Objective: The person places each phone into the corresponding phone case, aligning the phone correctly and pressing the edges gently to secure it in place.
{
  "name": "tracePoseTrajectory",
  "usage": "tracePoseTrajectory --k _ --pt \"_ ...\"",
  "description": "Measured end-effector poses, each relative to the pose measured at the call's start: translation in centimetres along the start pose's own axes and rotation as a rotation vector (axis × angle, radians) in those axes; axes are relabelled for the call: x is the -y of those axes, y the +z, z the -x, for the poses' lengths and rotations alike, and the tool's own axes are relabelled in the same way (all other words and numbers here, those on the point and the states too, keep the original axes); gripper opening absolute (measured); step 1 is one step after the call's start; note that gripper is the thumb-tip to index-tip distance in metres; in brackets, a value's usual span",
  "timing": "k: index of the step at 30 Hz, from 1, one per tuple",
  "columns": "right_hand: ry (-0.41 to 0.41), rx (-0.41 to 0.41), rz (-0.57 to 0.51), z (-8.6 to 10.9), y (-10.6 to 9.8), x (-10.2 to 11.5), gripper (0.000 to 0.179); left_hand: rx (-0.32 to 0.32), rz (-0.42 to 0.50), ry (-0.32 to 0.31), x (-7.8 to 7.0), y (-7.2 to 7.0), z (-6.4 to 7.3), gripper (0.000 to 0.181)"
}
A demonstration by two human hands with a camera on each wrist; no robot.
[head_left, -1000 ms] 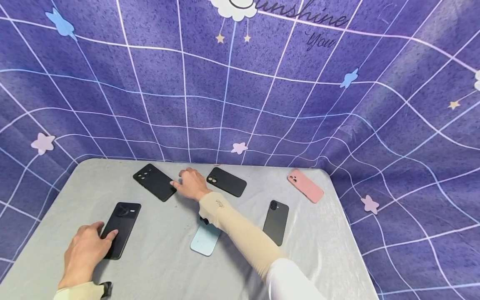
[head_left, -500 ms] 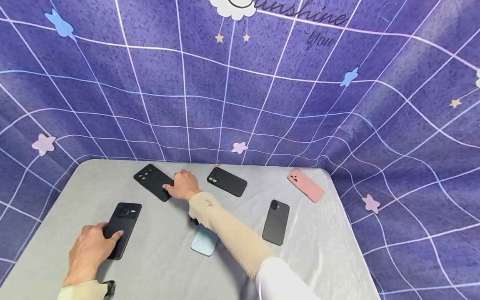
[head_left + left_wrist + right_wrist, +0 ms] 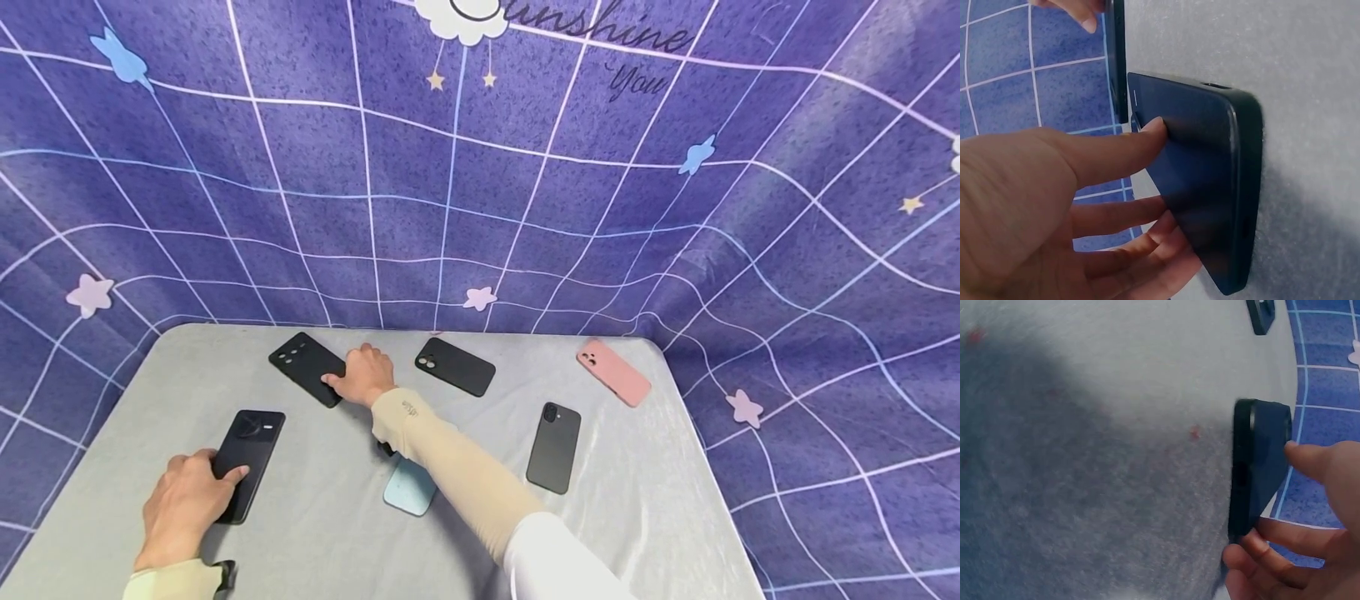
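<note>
Head view: at far left, the left grip (image 3: 182, 504) holds a black phone (image 3: 253, 450) between thumb and fingers, its camera end pointing away from that hand. Next, a black case (image 3: 303, 365) extends leftward from the right grip (image 3: 365, 375), which pinches its nearer end. Right of that grip on the desk (image 3: 645, 508) — second black case (image 3: 454, 367), grey phone (image 3: 553, 447), pink case (image 3: 613, 372).

The right hand (image 3: 1310, 540) holds a dark phone case (image 3: 1263, 462), thumb and fingers on opposite edges, by the grey table (image 3: 1147, 375). Another dark item (image 3: 1260, 315) (partly cut off) appears above; gridded blue cloth (image 3: 1325, 350) borders the right.
</note>
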State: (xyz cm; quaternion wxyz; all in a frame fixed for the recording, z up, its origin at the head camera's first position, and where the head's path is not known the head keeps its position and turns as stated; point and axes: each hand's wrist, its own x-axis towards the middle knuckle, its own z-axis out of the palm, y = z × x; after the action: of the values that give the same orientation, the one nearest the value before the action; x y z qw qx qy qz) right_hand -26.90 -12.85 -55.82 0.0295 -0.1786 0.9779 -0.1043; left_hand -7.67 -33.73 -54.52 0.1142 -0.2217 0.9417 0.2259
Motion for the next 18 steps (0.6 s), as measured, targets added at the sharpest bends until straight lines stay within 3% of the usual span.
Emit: tracePoseTrajectory --k 7,15,18 --pt "0.014 -0.040 0.009 0.12 0.24 0.14 0.050 0.009 -0.009 -0.028 -0.24 0.05 -0.02 0.077" --pt "0.103 -0.007 -0.095 0.09 0.37 0.38 0.050 0.059 -0.024 -0.095 -0.44 -0.06 -0.43 0.077" --pt "0.132 0.003 -0.110 -0.14 0.48 0.52 0.053 0.073 -0.021 -0.091 -0.28 -0.29 -0.61 0.077"
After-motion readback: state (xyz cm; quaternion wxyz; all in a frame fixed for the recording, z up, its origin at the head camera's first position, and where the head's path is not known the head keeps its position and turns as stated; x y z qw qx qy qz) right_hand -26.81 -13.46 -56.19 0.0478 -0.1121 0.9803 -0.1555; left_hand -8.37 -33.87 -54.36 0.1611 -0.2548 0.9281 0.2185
